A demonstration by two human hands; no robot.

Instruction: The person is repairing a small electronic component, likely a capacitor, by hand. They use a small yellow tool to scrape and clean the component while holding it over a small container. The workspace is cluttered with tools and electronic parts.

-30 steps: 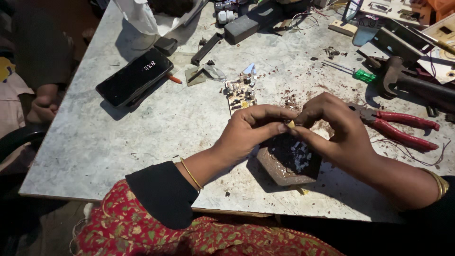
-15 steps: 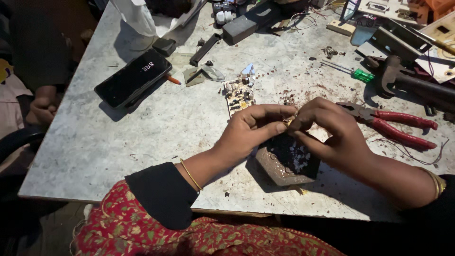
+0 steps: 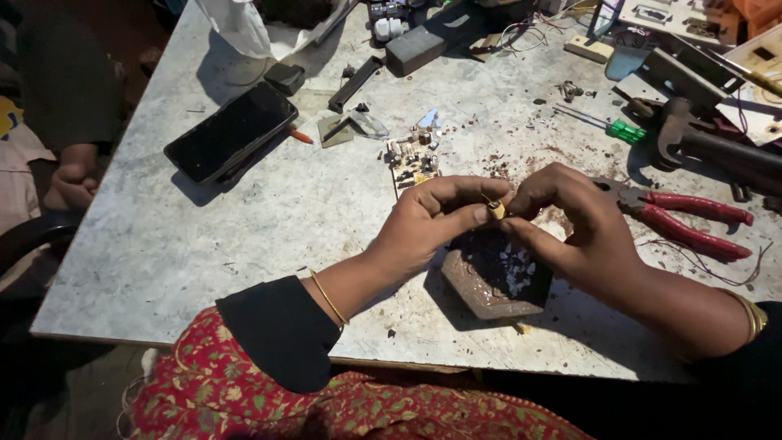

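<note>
Fingers [image 3: 476, 213] of both hands around small yellow part [image 3: 496, 210]

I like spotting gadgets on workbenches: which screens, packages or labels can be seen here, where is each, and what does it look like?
Phone: far left part of the table, lying flat at an angle, a dark rectangle with its screen off.
White plastic bag: far left edge of the table, crumpled, no label visible.
No other screens or labels can be made out.

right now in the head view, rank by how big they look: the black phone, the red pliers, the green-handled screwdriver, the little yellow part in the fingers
1. black phone
2. red pliers, close to the phone in length but slimmer
3. green-handled screwdriver
4. small yellow part, pinched between left hand and right hand
</note>
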